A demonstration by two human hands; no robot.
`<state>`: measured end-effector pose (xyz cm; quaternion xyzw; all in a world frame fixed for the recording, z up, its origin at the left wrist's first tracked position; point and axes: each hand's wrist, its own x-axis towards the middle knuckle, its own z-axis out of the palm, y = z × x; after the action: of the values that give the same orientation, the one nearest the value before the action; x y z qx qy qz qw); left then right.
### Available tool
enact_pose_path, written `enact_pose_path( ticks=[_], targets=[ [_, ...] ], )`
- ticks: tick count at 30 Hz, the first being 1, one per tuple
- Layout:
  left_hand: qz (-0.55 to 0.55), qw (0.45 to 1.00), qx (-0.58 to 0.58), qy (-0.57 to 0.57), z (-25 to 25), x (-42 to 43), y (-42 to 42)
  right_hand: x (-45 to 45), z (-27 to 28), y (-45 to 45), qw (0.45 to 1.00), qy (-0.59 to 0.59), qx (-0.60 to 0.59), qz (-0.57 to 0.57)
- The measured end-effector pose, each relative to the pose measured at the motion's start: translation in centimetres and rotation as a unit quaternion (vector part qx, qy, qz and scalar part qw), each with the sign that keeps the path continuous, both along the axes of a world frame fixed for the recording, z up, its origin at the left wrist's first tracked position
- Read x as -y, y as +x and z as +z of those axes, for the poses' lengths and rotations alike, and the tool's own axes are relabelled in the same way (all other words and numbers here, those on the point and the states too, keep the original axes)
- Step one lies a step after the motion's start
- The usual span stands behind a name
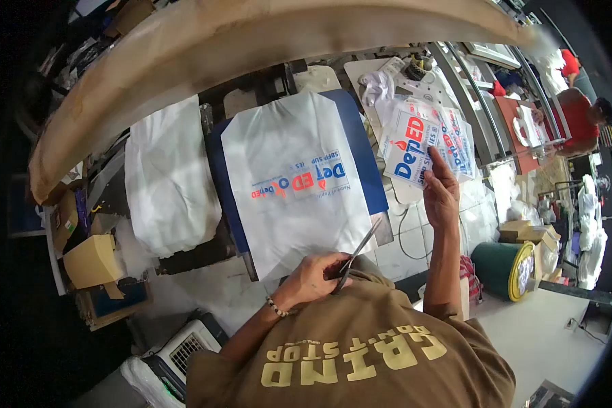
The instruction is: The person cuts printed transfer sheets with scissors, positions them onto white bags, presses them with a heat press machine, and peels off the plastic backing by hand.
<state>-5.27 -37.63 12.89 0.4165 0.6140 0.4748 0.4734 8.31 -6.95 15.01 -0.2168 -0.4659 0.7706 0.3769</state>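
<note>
My left hand [311, 280], with a beaded bracelet at its wrist, is closed round the handles of a pair of scissors [358, 253]. The blades point up and to the right, close to the lower right edge of a white cloth piece [282, 139]. That cloth lies on a dark blue board [364, 146] and shows blue and red lettering, upside down to me. Farther right, my right hand [443, 192] pinches the edge of a printed sheet [406, 144] with "DepED" in blue and red. Several similar sheets [459, 146] are behind it.
A stack of white cloth [168, 183] lies left of the board. A pale curved bar [265, 34] crosses overhead. At right are a green drum [500, 268] with a yellow rim, cardboard boxes [534, 234] and a person in red [578, 122]. A cooler-like appliance [187, 347] stands lower left.
</note>
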Motion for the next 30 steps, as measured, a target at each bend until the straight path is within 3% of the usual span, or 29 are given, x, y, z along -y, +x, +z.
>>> enact_pose_path(
  ticks=[6,30],
  targets=[
    [-0.065,0.994,-0.088,-0.006,0.4,0.5,-0.6,1.5,0.2,0.1,1.0,-0.004,0.01,-0.001],
    [0.035,0.993,-0.105,0.043,-0.1,-3.3,1.7,-0.2,0.0,0.2,0.998,0.021,0.05,0.031]
  ],
)
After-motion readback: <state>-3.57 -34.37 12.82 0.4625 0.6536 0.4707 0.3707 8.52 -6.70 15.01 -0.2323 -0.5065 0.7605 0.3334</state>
